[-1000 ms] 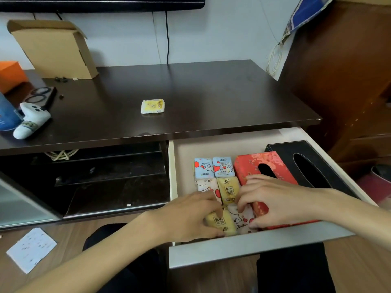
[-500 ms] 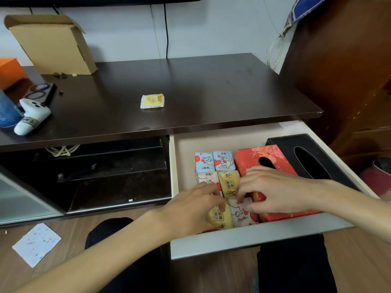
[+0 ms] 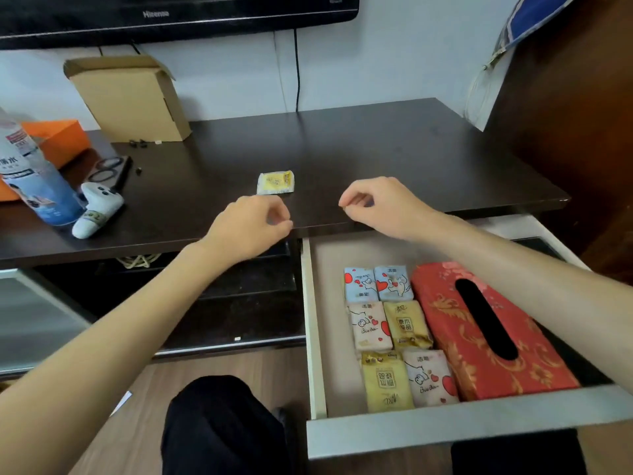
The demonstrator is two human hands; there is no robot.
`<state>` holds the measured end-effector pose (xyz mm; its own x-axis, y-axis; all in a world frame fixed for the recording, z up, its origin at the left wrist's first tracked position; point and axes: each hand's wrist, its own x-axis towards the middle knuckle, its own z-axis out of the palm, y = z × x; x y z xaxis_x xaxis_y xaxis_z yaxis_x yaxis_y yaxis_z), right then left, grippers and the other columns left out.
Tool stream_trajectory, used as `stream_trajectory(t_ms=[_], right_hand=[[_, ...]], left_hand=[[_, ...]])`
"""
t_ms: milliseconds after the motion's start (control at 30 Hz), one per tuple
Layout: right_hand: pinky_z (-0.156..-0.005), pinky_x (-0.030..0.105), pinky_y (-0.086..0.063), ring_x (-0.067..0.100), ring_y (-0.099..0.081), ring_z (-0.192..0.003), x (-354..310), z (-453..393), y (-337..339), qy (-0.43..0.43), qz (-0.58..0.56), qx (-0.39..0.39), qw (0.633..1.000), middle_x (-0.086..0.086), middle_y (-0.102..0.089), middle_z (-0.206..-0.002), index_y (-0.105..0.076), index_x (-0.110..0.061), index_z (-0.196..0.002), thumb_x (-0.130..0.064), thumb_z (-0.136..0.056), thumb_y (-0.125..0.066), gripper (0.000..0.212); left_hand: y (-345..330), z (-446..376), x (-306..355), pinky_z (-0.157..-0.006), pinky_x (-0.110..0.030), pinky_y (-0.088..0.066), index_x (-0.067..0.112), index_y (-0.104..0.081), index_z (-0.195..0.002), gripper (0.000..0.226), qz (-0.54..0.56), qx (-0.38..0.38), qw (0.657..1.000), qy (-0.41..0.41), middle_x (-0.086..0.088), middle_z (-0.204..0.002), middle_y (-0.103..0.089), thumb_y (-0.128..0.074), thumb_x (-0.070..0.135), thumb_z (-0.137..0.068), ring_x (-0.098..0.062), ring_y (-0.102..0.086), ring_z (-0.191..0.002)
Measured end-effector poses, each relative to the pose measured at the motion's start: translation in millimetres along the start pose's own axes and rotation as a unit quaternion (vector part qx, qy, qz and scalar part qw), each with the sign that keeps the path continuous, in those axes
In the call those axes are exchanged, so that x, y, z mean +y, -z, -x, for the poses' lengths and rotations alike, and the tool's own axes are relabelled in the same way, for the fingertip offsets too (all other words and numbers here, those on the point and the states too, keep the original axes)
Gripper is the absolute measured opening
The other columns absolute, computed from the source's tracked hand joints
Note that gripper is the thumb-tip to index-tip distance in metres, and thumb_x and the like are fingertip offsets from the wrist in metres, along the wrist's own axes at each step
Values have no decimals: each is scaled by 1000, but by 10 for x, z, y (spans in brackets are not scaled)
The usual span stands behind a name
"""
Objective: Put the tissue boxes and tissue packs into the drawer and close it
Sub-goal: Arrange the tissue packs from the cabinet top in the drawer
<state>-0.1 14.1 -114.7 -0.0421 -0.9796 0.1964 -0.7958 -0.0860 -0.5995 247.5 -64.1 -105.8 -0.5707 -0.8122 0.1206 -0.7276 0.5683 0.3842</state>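
Hands (image 3: 251,224) (image 3: 380,207) loosely curled, empty, over desk edge (image 3: 445,214); drawer (image 3: 445,437) open.

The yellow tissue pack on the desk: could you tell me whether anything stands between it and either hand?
Nothing visible does. The yellow tissue pack lies alone on the desk, just beyond the left hand and right hand.

tabletop (image 3: 376,149): dark wood, smooth satin
tissue packs (image 3: 394,337): glossy plastic wrap
red tissue box (image 3: 445,303): patterned cloth
far box (image 3: 137,97): matt cardboard
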Motion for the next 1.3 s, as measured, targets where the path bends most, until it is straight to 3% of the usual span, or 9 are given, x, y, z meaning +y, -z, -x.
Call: stream_trajectory(t_ms=[167,267,367,467,600,767,900,1067,1300], right_hand=[[-101,41,-51,22,-64,-116,-167,-878,-354,-10,30,-36,999,4,-70,-128,-70,-16,-130,-17,-98,-60,33],[-110,46,-41,30,-46,-138,-245,-1307,-613,1,79,-98,992,10,-51,-154,-52,-19,-151,-15,-102,-54,50],[-110,52,-41,34,-42,-140,-233,-1492,-752,8,148,-148,978,10,-44,-157,-42,-22,-158,-28,-102,-56,58],[-98,49,-47,34,-48,-128,-159,-1396,-722,56,255,-100,960,10,-52,-143,-53,-22,-147,-44,-98,-56,54],[-76,37,-38,29,-47,-116,30,-1052,-544,82,241,-31,966,7,-56,-115,-66,-19,-107,-43,-98,-62,26],[-76,46,-49,27,-51,-107,102,-636,-329,129,267,10,955,7,-55,-116,-61,-11,-95,-26,-105,-59,18],[-74,43,-49,18,-53,-90,192,-238,-22,116,147,64,980,-5,-52,-113,-50,-20,-87,-28,-103,-58,20],[-76,32,-47,4,-58,-95,448,586,231,113,144,25,983,-22,-50,-120,-48,-35,-82,-47,-99,-56,22],[-78,32,-45,7,-50,-103,635,1060,81,120,242,-95,958,-13,-53,-120,-57,-29,-89,-51,-95,-66,25]], left_hand=[[128,-428,-514,-89,-43,-53,23,-66,-114,25,-48,9,993,110,-1,-112,-68,-60,34,-92,-26,-64,-103],[45,-442,-606,-86,-39,-52,22,-64,-119,28,-53,11,993,107,-1,-117,-66,-60,32,-93,-22,-62,-102],[-80,-309,-549,-87,-42,-53,23,-65,-118,29,-27,50,995,85,3,-114,-65,-61,33,-92,-20,-62,-102],[-225,-103,-417,-83,-39,-54,25,-66,-113,23,10,75,996,44,9,-107,-63,-62,33,-92,-14,-61,-98],[-406,128,-125,-79,-34,-55,27,-67,-108,17,52,77,996,-9,11,-101,-63,-62,32,-93,-8,-60,-91],[-613,232,175,-85,-37,-54,25,-69,-107,17,62,20,997,-29,9,-104,-65,-59,31,-94,-10,-60,-95],[-808,269,324,-95,-35,-44,20,-70,-109,20,17,-8,994,-106,4,-106,-68,-64,29,-91,-16,-60,-103],[-1097,152,441,-89,-35,-51,24,-57,-129,49,-42,-112,980,-157,5,-122,-60,-72,41,-86,-15,-57,-111],[-1226,-16,427,-91,-33,-50,27,-51,-135,63,-73,-164,968,-173,5,-125,-60,-76,48,-81,-16,-56,-114]])
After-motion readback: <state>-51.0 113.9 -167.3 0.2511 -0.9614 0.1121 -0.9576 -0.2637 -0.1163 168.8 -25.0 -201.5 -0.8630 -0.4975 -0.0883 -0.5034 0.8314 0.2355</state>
